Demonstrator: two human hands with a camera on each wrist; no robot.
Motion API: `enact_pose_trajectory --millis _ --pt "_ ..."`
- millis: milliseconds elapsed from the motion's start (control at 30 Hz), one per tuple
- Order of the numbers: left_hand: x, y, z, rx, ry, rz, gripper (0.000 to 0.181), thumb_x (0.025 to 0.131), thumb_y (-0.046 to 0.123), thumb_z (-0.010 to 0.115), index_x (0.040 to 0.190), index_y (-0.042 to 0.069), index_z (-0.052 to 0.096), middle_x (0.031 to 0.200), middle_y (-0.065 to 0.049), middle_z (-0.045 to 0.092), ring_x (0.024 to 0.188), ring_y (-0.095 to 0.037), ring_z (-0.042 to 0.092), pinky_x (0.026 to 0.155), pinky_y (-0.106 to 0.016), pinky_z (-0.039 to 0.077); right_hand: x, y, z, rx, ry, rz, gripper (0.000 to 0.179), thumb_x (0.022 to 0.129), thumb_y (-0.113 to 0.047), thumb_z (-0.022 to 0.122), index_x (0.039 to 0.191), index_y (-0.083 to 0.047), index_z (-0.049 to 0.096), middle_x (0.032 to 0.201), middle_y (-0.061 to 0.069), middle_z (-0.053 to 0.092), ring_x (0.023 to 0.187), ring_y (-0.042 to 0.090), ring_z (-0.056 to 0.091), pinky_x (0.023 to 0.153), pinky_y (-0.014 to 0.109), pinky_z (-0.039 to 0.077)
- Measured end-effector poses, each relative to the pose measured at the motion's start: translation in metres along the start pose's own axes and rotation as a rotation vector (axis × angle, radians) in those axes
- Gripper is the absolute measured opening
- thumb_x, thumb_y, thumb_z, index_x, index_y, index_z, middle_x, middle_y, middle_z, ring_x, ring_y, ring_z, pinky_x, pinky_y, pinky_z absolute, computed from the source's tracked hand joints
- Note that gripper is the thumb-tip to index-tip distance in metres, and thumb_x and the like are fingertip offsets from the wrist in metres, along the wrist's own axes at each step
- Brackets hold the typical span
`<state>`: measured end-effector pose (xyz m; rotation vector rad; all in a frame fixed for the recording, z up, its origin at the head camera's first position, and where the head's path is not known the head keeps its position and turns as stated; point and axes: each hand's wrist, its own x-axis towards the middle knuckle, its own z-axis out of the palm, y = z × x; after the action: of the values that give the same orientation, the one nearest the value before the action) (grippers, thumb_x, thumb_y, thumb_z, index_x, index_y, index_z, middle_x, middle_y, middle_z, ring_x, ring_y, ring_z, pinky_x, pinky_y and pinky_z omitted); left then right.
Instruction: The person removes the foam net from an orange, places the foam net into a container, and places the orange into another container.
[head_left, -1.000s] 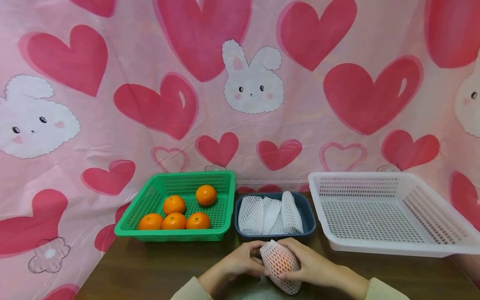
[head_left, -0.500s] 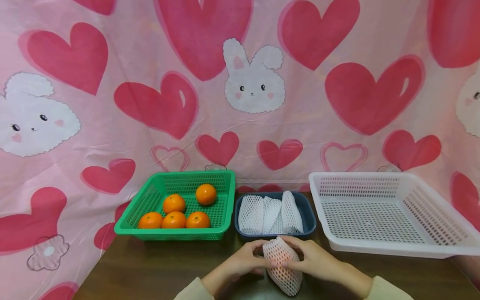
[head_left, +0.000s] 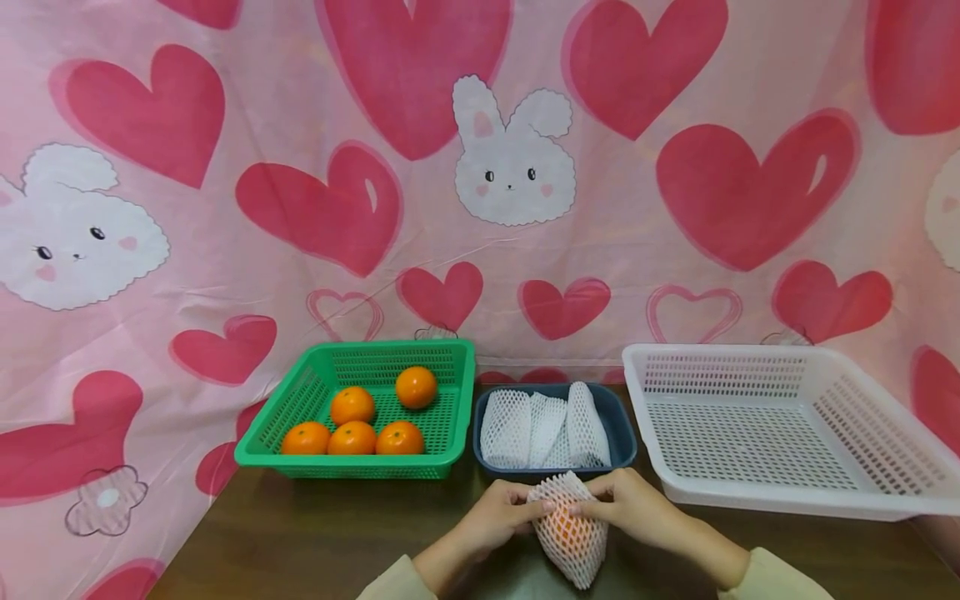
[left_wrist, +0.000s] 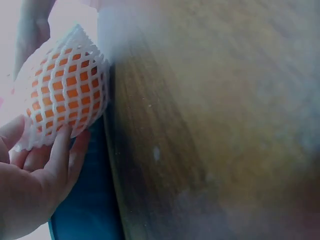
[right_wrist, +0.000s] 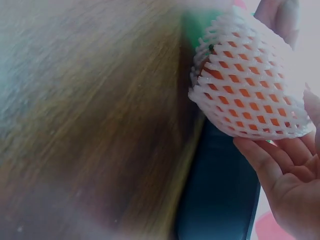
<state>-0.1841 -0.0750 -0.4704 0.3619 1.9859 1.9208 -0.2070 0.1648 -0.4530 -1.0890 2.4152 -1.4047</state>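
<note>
An orange (head_left: 564,528) sits inside a white foam net sleeve (head_left: 588,546), low in front of the blue tray in the head view. My left hand (head_left: 491,518) pinches the sleeve's upper left edge, thumb on the near face. On the other side my right hand (head_left: 637,504) holds the upper right edge likewise. In the left wrist view the netted fruit shows orange through the mesh, with my left fingers (left_wrist: 61,155) against its rim. The right wrist view shows the sleeve (right_wrist: 250,90) over the fruit, my right fingers (right_wrist: 262,162) touching its edge.
A green basket (head_left: 262,448) with several oranges (head_left: 352,406) stands at the left. Behind the hands, a dark blue tray (head_left: 624,429) bears several folded foam nets (head_left: 506,429). At the right is a white basket (head_left: 750,446). A printed curtain (head_left: 420,208) hangs behind.
The netted orange has turned more upright between the hands, its open edge now towards the tray. Both thumbs have shifted to the upper edge of the sleeve. Baskets and tray stay put.
</note>
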Motion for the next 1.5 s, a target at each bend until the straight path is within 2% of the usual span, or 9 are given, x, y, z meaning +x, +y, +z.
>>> enact_pose_trajectory --millis 267,367,467,600,700,867,1000,1300,1500 --pt "0.000 0.005 0.001 0.083 0.084 0.093 0.015 0.093 0.002 0.073 0.096 -0.012 0.076 0.081 -0.003 0.070 0.069 -0.007 0.057 0.059 -0.018 0.047 0.001 -0.010 0.004 0.002 0.084 0.000 0.016 0.089 -0.022 0.080 0.075 -0.014 0.076 0.068 -0.019 0.057 0.061 -0.003 0.044 0.051 0.018 0.038" --pt "0.000 0.006 0.000 0.095 0.099 0.118 0.014 0.093 0.002 0.073 0.095 -0.011 0.076 0.082 -0.003 0.070 0.068 -0.006 0.057 0.059 -0.018 0.047 0.001 -0.012 0.006 -0.016 0.127 0.004 0.015 0.088 -0.024 0.081 0.077 -0.014 0.076 0.067 -0.019 0.056 0.060 -0.003 0.045 0.051 0.019 0.039" --pt "0.000 0.008 -0.002 0.117 0.107 0.143 0.015 0.094 0.004 0.072 0.096 -0.011 0.076 0.085 -0.006 0.072 0.069 -0.006 0.057 0.060 -0.019 0.048 0.000 -0.011 0.007 -0.020 0.127 0.021 0.014 0.089 -0.026 0.081 0.092 -0.012 0.080 0.079 -0.015 0.067 0.071 -0.002 0.056 0.060 0.021 0.049" --pt "0.001 0.012 -0.005 0.146 0.126 0.156 0.016 0.095 0.006 0.072 0.097 -0.009 0.077 0.082 -0.004 0.069 0.069 -0.006 0.055 0.060 -0.019 0.046 -0.002 -0.007 0.006 -0.030 0.057 0.030 0.034 0.090 -0.030 0.081 0.116 -0.008 0.075 0.104 -0.006 0.075 0.095 0.004 0.066 0.079 0.026 0.055" --pt "0.001 0.013 -0.006 0.145 0.118 0.132 0.016 0.094 0.009 0.074 0.099 -0.006 0.077 0.083 -0.001 0.068 0.072 -0.008 0.057 0.063 -0.020 0.047 -0.003 -0.004 0.007 -0.012 0.002 0.030 0.041 0.089 -0.031 0.082 0.121 -0.008 0.072 0.110 -0.005 0.074 0.100 0.006 0.067 0.082 0.027 0.055" --pt "-0.002 0.011 -0.007 0.128 0.020 0.074 0.031 0.086 0.012 0.082 0.115 0.003 0.074 0.100 0.000 0.073 0.088 -0.011 0.064 0.079 -0.025 0.053 -0.002 -0.003 0.009 0.078 -0.020 0.045 0.034 0.089 -0.027 0.081 0.115 -0.006 0.075 0.102 -0.007 0.076 0.092 0.006 0.070 0.075 0.026 0.056" --pt "-0.003 0.010 -0.008 0.126 -0.032 0.054 0.040 0.080 0.010 0.087 0.117 0.005 0.073 0.101 0.000 0.073 0.090 -0.011 0.065 0.081 -0.025 0.053 0.000 -0.004 0.009 0.109 -0.011 0.058 0.024 0.088 -0.021 0.083 0.104 -0.004 0.078 0.094 -0.006 0.076 0.084 0.005 0.070 0.069 0.025 0.056" --pt "-0.007 0.012 -0.009 0.119 0.027 0.101 0.021 0.077 -0.001 0.085 0.091 -0.009 0.072 0.074 0.004 0.064 0.068 -0.005 0.055 0.061 -0.019 0.046 0.005 -0.014 0.008 0.074 0.022 0.082 0.013 0.081 -0.021 0.087 0.080 -0.009 0.083 0.077 -0.012 0.074 0.069 -0.002 0.055 0.061 0.021 0.051" --pt "-0.007 0.011 -0.009 0.073 0.089 0.142 0.017 0.077 -0.005 0.084 0.089 -0.011 0.075 0.076 0.002 0.070 0.068 -0.006 0.059 0.061 -0.018 0.049 0.008 -0.017 0.010 0.022 0.069 0.053 0.013 0.080 -0.023 0.088 0.084 -0.011 0.084 0.082 -0.013 0.075 0.078 -0.002 0.064 0.067 0.023 0.055"
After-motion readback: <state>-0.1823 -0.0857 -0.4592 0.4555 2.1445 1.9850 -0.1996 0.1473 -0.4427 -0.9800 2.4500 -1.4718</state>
